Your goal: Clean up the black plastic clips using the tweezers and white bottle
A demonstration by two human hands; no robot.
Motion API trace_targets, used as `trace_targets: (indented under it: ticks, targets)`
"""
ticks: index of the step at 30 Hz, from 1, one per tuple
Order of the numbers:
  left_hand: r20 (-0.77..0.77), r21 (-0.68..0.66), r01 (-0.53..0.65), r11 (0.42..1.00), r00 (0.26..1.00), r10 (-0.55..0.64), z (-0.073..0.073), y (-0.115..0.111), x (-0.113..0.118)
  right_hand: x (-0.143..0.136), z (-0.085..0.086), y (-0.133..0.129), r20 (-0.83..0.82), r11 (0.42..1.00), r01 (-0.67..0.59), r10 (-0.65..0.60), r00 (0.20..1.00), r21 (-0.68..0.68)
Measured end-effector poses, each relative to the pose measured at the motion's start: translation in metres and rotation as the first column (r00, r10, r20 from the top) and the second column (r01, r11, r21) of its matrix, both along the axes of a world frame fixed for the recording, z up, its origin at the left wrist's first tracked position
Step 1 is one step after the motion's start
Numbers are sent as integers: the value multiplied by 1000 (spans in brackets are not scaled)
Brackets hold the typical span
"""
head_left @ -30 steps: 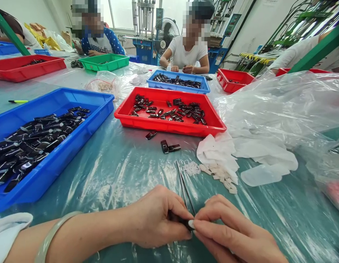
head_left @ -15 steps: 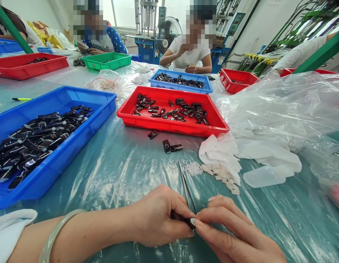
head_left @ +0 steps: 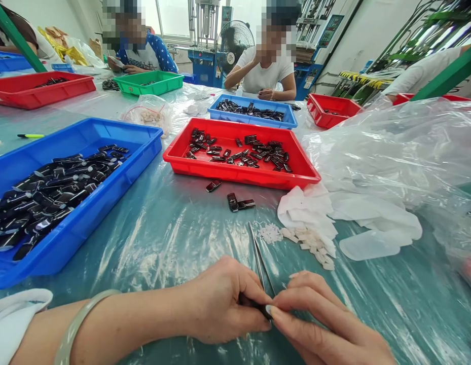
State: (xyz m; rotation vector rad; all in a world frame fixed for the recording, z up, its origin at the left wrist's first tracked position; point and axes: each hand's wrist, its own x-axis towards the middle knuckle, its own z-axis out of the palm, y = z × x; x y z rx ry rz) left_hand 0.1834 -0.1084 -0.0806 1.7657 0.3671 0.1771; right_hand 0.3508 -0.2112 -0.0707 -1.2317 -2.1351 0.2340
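Observation:
Close to the table's front edge, my left hand (head_left: 229, 299) is closed around a small black part (head_left: 254, 303), mostly hidden by the fingers. My right hand (head_left: 326, 319) meets it from the right, thumb and forefinger pinching the part's end. Metal tweezers (head_left: 260, 253) lie just beyond both hands, their near end partly behind the fingers. Past them are a small heap of clear bits (head_left: 270, 233) and a pile of beige pieces (head_left: 313, 246). Several loose glossy black parts (head_left: 232, 202) rest on the plastic-covered table (head_left: 151, 243).
A red tray (head_left: 239, 176) with black parts stands ahead; a large blue tray (head_left: 117, 203) of longer black parts is at left. White sheets (head_left: 305, 208) and crumpled clear plastic (head_left: 391, 152) spread at right. Two people (head_left: 267, 71) sit across, beyond more trays.
Both hands keep the same grip on the black part, almost still. The whole view has shifted very slightly.

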Motion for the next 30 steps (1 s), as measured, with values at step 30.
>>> trace_targets:
  ticks: [30]
  targets:
    - [-128, -81, -14, 997, 992, 4, 6, -1, 0, 34, -29, 28, 226, 890, 437, -456, 861, 131]
